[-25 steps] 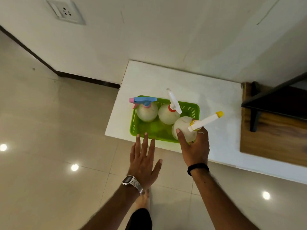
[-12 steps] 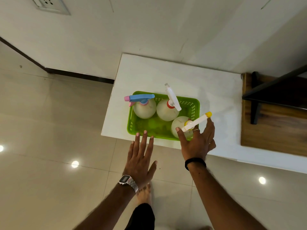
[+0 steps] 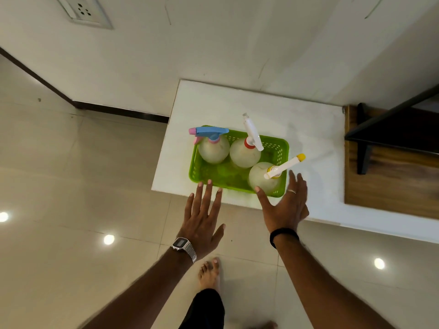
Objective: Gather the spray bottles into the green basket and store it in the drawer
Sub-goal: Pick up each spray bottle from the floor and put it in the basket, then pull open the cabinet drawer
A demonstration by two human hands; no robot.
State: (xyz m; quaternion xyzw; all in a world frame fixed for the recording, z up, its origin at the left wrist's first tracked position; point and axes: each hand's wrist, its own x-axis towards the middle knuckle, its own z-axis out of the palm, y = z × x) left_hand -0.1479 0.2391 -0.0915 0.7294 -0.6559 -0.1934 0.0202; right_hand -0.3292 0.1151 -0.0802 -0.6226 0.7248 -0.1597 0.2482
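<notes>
The green basket [image 3: 204, 173] sits near the left front corner of a white counter [image 3: 308, 143]. Three pale round spray bottles stand inside it: one with a blue and pink trigger [image 3: 213, 149] at the back left, one with a white nozzle and red collar [image 3: 243, 155] beside it, one with a yellow-tipped nozzle [image 3: 262, 178] at the front right. My left hand [image 3: 202, 219] is open, fingertips at the basket's near rim. My right hand [image 3: 285, 205] is open at the basket's front right corner, thumb by the yellow-tipped bottle, holding nothing.
A dark wooden unit [image 3: 389, 162] with a black bracket adjoins the counter on the right. The wall with a socket [image 3: 83, 11] rises behind. Glossy tiled floor lies to the left and below, with my bare foot [image 3: 210, 273] on it.
My right hand let go of the yellow-tipped bottle, which now stands in the basket, and spread open. My left hand moved closer to the basket's rim.
</notes>
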